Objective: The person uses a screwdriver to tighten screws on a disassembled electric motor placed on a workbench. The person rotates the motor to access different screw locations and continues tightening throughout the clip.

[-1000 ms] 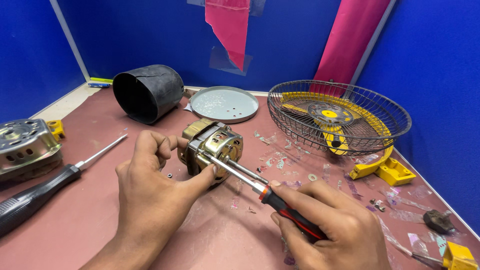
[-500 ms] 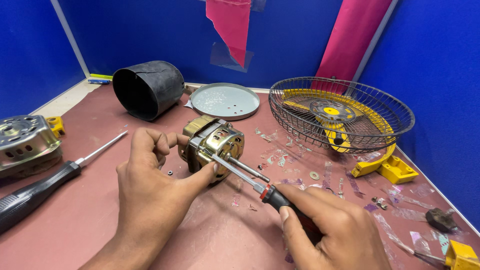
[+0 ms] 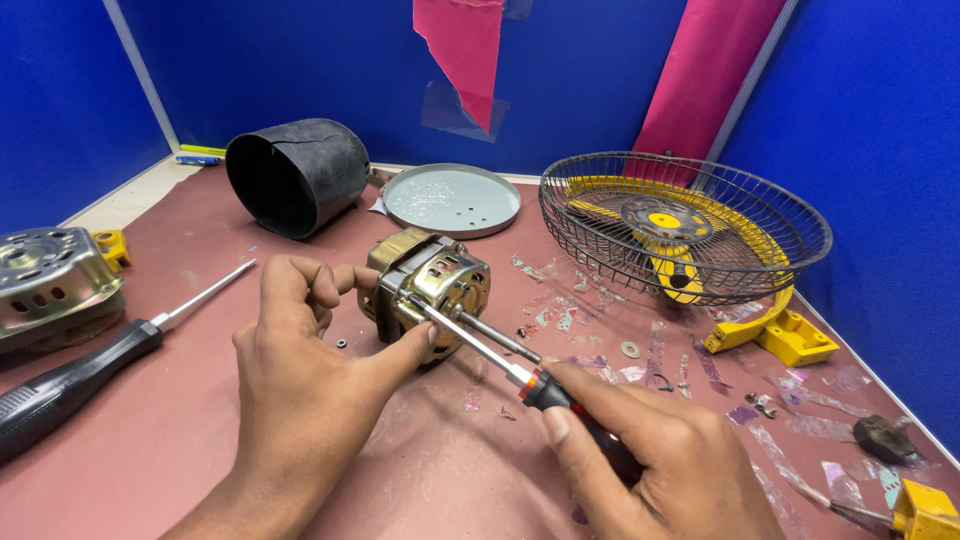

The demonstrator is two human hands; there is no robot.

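Note:
My left hand [image 3: 300, 390] grips a small brass-coloured fan motor [image 3: 425, 290] lying on its side on the maroon table top [image 3: 200, 440], thumb against its front face. My right hand [image 3: 650, 460] holds a screwdriver with a red and black handle [image 3: 555, 395]; its metal shaft runs up-left and its tip rests on the motor's front plate, beside the motor's steel shaft [image 3: 500, 337].
A second black-handled screwdriver [image 3: 90, 370] lies at the left, next to a grey metal motor cover [image 3: 50, 280]. Behind stand a black cylindrical housing [image 3: 295, 175], a round grey plate [image 3: 450, 198] and a wire fan guard with yellow blades [image 3: 685, 225]. Small screws, a washer [image 3: 630, 349] and foil scraps are scattered at right.
The right hand and screwdriver have shifted slightly; the tip stays on the motor's face. The left hand keeps its hold on the motor.

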